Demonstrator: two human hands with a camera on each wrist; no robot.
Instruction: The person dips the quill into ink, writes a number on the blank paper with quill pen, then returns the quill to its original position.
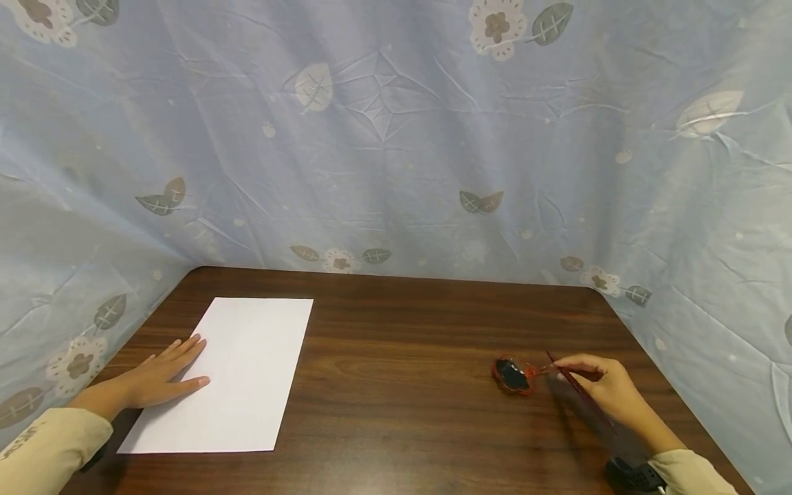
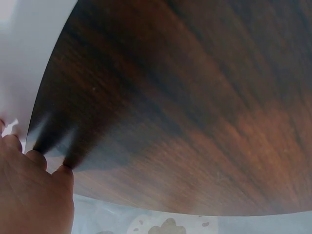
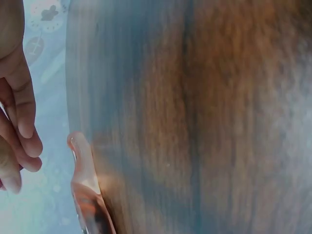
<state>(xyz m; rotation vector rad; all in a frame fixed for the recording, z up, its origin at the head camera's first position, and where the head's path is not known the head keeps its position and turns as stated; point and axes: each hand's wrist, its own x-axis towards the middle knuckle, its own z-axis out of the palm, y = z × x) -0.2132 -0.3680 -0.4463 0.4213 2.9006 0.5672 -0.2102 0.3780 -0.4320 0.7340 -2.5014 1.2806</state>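
Between the hands [image 1: 157,381] [image 1: 606,388], nearer right, sits a dish [image 1: 513,375].

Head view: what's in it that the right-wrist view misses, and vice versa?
Head only: the bare left hand on the white rectangular paper sheet, plus the length of the slim dark-red stick in the right hand.
Right wrist only: no extra object, just a close side-on look at the narrow end of the translucent orange dish.
Both: the right hand, dish, dark-brown wood-grain table and pale-blue floral cloth backdrop.
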